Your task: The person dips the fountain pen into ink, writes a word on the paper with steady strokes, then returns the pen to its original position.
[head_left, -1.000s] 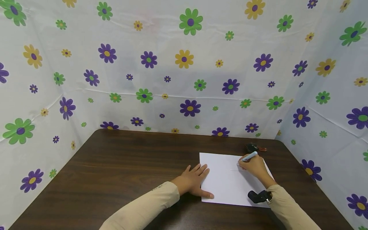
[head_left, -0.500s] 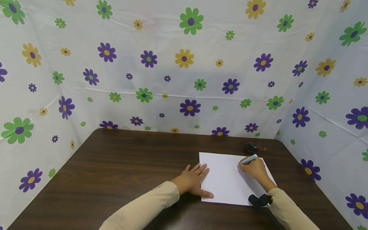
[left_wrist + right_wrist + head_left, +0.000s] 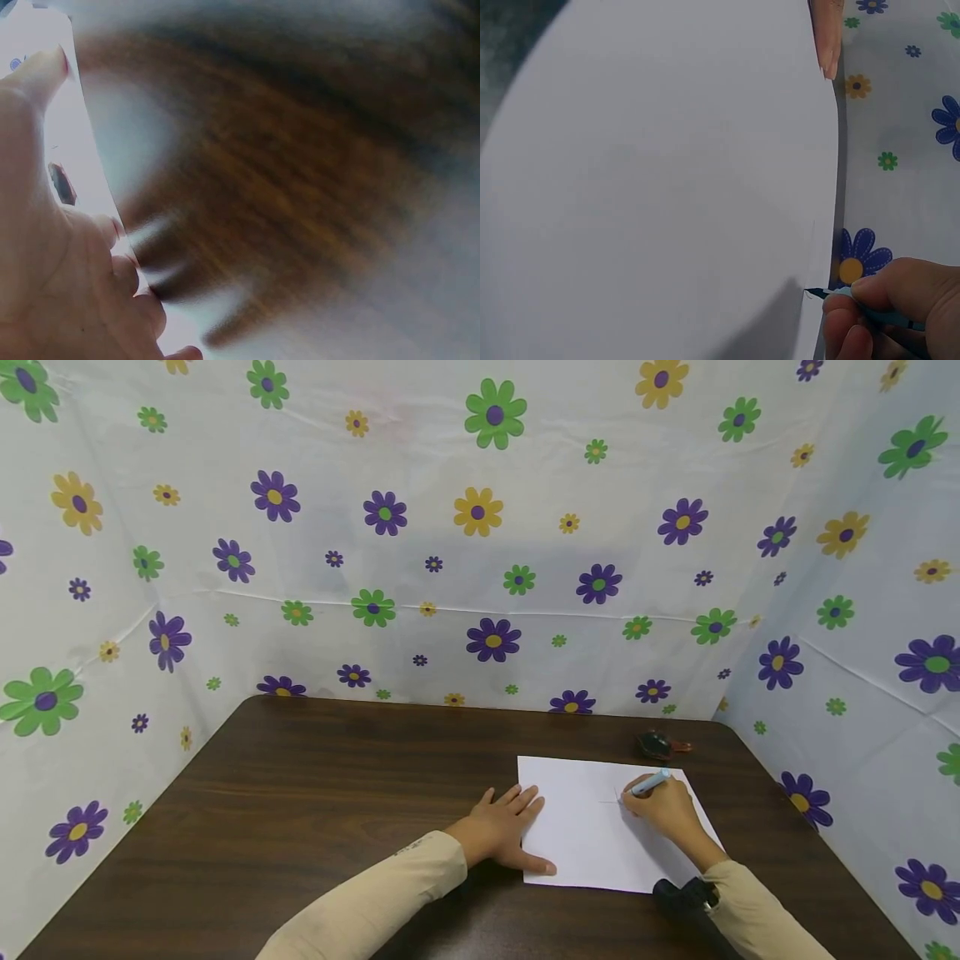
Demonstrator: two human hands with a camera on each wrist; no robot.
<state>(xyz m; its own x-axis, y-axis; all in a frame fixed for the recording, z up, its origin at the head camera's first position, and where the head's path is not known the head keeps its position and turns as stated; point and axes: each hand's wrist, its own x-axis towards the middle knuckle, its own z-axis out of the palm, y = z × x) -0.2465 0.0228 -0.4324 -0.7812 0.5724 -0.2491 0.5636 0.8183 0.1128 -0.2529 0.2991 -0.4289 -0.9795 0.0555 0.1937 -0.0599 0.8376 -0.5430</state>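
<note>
Brown wood grain marks the desk [image 3: 337,777], and at left the left hand [image 3: 504,831] lies with fingers spread, gripping nothing, resting over the left edge of the white paper [image 3: 570,835]. Across the sheet we go: thin lines [image 3: 609,802], then the light-blue pen [image 3: 649,782], tip down at the marks, pinched by the right hand [image 3: 669,807]! Just behind the paper, near the desk's far right corner, sits a dark object [image 3: 657,745]; flowered cloth [image 3: 885,693] hangs at far right.
</note>
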